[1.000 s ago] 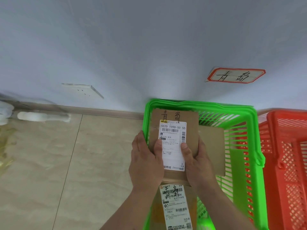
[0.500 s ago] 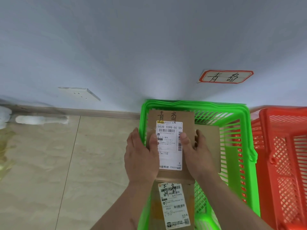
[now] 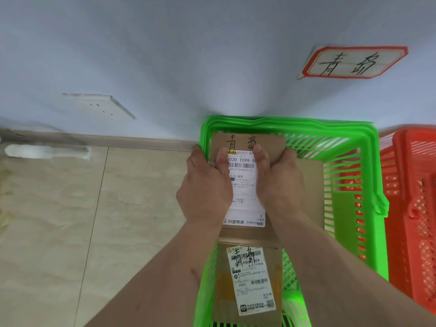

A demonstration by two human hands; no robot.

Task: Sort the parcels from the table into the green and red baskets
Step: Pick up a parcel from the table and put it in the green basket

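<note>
I hold a flat brown cardboard parcel (image 3: pixel 244 185) with a white shipping label and handwritten characters over the left half of the green basket (image 3: pixel 349 175). My left hand (image 3: pixel 205 187) grips its left edge, thumb on top. My right hand (image 3: pixel 278 182) grips its right edge the same way. Below it, nearer to me in the green basket, lies a second labelled parcel (image 3: pixel 250 282). Another brown parcel (image 3: pixel 311 192) lies under the held one to the right. The red basket (image 3: pixel 415 208) stands right of the green one.
The baskets stand on a beige tiled floor (image 3: pixel 94 220) against a pale wall. A red-bordered handwritten sign (image 3: pixel 354 62) hangs on the wall above the baskets. A white wall socket plate (image 3: pixel 99 105) sits to the left, and a white object (image 3: pixel 47 152) lies along the skirting.
Both hands slid forward along the parcel's sides toward its far end, and the parcel went lower and deeper into the green basket. The camera came closer.
</note>
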